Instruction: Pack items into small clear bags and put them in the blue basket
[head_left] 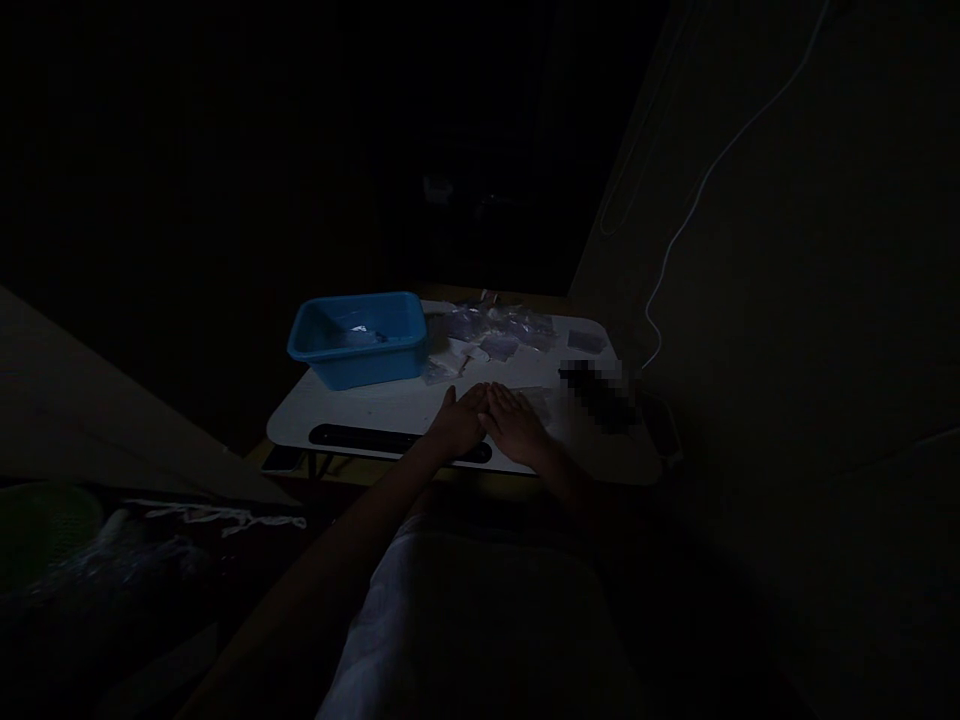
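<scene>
In dim light, my left hand lies flat near the front edge of a white table, thumb apart from the fingers. My right hand is beside it, palm down with fingers stretched out, and the fingertips of both hands meet. A clear plastic bag lies flat at the right hand's fingers. Just beyond the hands is a packet with white contents. Farther back, crumpled clear plastic bags are heaped. Whether anything lies under the palms is hidden.
A blue basin with some clear plastic inside stands at the table's back left. A black slot runs along the front edge. On the right are a blurred dark object and a small flat packet. A white cable hangs along the wall.
</scene>
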